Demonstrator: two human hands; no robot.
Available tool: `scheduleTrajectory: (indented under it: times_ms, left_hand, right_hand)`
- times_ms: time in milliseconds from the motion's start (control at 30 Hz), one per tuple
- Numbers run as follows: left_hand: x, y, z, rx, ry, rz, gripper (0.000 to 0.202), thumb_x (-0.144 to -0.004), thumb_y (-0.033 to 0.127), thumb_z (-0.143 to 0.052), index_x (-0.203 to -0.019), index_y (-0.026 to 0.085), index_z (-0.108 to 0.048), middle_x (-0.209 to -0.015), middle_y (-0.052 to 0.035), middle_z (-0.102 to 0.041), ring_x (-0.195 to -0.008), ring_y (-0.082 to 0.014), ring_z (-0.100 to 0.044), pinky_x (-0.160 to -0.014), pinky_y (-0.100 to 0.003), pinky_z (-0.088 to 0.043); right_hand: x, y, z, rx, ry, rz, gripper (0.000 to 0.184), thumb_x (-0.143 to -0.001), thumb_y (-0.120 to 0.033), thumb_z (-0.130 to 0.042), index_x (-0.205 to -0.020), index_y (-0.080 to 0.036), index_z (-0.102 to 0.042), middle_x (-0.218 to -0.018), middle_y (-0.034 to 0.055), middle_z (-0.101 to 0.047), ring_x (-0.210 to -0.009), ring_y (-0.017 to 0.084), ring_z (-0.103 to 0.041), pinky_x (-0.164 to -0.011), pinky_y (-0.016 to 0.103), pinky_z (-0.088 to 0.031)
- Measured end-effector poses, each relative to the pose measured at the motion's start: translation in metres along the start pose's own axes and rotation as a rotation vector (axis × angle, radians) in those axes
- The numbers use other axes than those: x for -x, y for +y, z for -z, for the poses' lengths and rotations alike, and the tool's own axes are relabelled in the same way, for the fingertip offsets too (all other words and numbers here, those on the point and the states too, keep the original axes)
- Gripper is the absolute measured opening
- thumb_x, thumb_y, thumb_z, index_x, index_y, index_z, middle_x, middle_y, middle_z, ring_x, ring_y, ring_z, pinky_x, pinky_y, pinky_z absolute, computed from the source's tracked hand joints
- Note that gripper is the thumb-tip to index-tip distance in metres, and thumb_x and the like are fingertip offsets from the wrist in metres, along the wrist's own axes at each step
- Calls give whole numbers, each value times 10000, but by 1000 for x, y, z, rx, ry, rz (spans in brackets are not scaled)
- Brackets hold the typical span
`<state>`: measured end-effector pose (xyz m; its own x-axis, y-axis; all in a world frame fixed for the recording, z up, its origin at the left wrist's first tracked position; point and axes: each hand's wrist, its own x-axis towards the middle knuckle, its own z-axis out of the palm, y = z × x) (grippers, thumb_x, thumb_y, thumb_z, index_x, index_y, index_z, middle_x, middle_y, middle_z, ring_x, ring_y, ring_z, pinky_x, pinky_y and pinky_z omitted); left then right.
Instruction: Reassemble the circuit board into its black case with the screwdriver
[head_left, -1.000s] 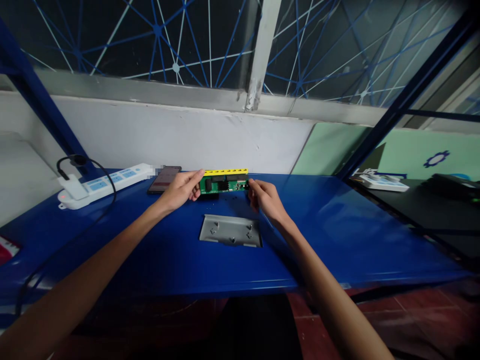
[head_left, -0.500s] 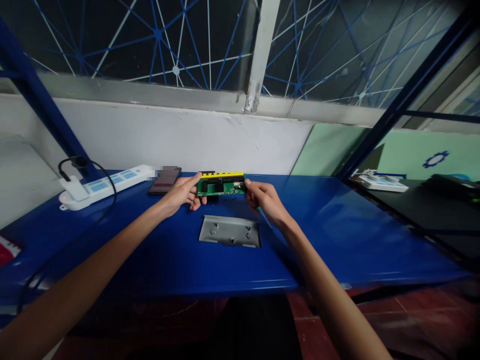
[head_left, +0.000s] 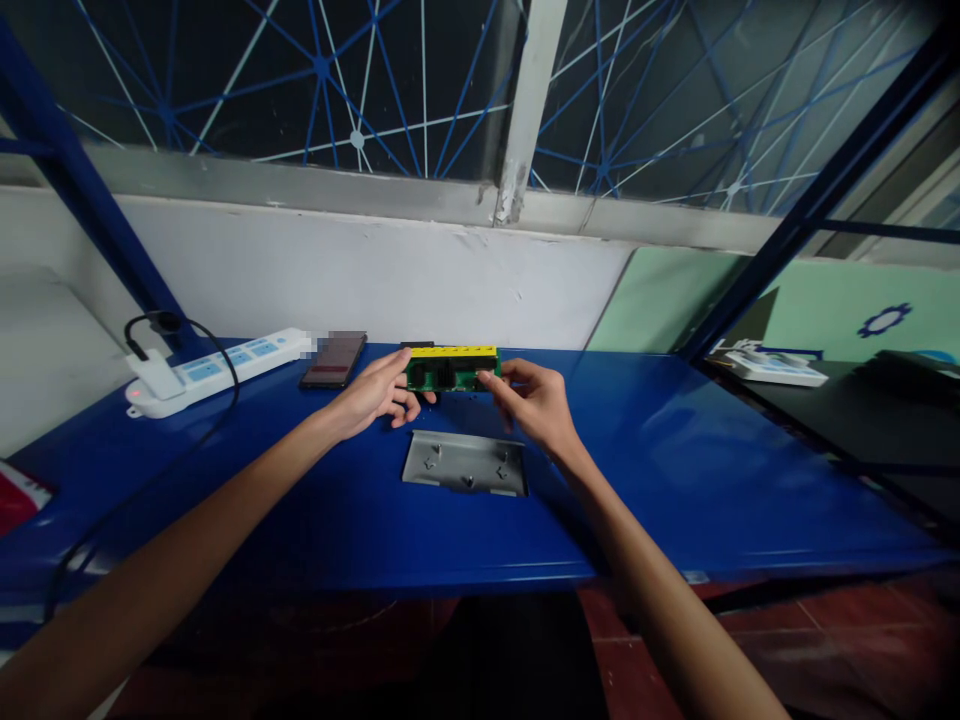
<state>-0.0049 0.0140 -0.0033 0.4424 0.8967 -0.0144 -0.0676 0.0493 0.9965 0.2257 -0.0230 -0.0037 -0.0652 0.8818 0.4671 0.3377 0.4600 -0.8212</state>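
A green circuit board (head_left: 450, 371) with a row of yellow ports along its far edge is held just above the blue table (head_left: 675, 480). My left hand (head_left: 375, 395) grips its left end with thumb and fingers closed on it. My right hand (head_left: 534, 402) pinches its right end. Directly in front of the board, a grey metal cover plate (head_left: 465, 463) with small raised posts lies flat on the table, between my wrists.
A white power strip (head_left: 202, 370) with a black plug and cable lies at the back left. A dark phone (head_left: 334, 359) rests beside it. A white wall runs behind the table; a second dark desk (head_left: 862, 420) with objects stands to the right.
The board has tilted flatter, so its green face shows less. My right hand's fingers have moved along the board's right end. The left hand keeps its hold.
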Motion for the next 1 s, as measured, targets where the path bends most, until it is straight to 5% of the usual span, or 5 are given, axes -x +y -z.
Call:
scheduleTrajectory:
  times_ms: [267,667,800,1000]
  left_hand:
    - [-4,-3,4,7,-22,61,520,-878,609,-456,-1078,142,-568,-867,-147,-638,-535,-132,-505,-372,-199,-318]
    - [5,13,5,-108,-2,-52,492,-865,496,-552,-1167,108,-567,-918,-179,-671,-542,-114,-523,-386,-186,-320]
    - [9,21,9,-280,-70,-125,467,-854,429,-574,-1223,143,-584,-893,-135,-667,-580,-125,-540,-405,-192,-338]
    - [23,33,7,-790,-269,-263,606,-723,352,-698,-1305,249,-564,-891,-68,-659,-565,-119,-523,-472,-208,-369]
  right_hand:
    - [4,-4,-5,149,84,134,278,-803,-481,-647,-812,-204,-633,-463,-46,-483,-416,114,-462,-435,258,-357]
    - [-4,4,4,4,-59,-113,483,-875,-604,-462,-645,-184,-529,-532,-13,-525,-392,95,-470,-397,242,-362]
    - [-4,0,14,53,-136,-101,467,-867,-572,-498,-710,-151,-625,-593,15,-563,-492,113,-507,-453,248,-392]
    - [30,-1,37,273,-257,83,463,-743,-442,-696,-1113,-167,-656,-938,86,-646,-776,193,-586,-615,303,-481]
